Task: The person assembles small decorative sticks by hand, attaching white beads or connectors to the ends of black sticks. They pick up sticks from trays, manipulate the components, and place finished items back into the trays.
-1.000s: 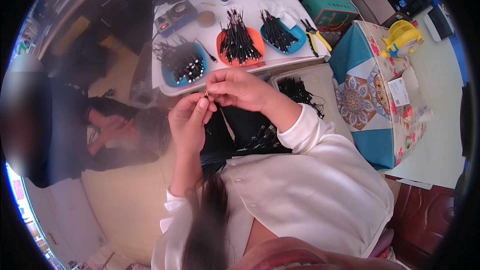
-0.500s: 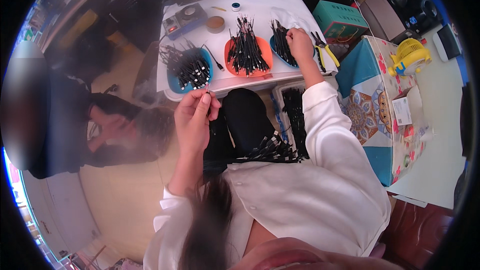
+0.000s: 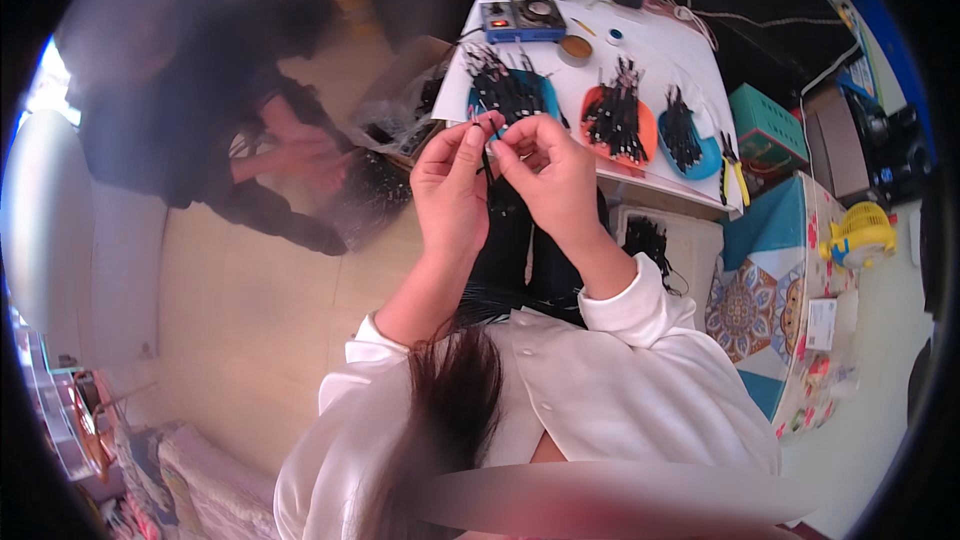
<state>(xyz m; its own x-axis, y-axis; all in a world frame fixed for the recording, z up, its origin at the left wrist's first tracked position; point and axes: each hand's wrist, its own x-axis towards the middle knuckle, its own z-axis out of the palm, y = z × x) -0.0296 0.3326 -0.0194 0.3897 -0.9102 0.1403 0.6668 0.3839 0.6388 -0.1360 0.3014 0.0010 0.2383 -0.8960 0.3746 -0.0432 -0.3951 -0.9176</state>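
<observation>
Close together in front of the white table, my left hand (image 3: pixel 452 180) and my right hand (image 3: pixel 552 175) are both closed in a pinch. Between them are thin black cables (image 3: pixel 484 165) with fine wire ends; exactly where one piece meets the other is too small to tell. Just beyond my fingers, a blue bowl (image 3: pixel 549 95) bears a heap of black cables (image 3: pixel 508 85) with metal plugs. To its right stand an orange bowl (image 3: pixel 648 130) and a second blue bowl (image 3: pixel 712 157), each holding more short black cables.
A blue heating device (image 3: pixel 523 20), a round tin (image 3: pixel 574 50) and a small spool (image 3: pixel 614 37) stand on the table (image 3: pixel 660 55). Yellow-handled pliers (image 3: pixel 738 180) lie at its right edge. Below sits a bin of cables (image 3: pixel 648 238). Another person (image 3: pixel 190 110) sits at left.
My right hand has left the right blue bowl and come over to my left hand. The view has swung, so the table now appears further right.
</observation>
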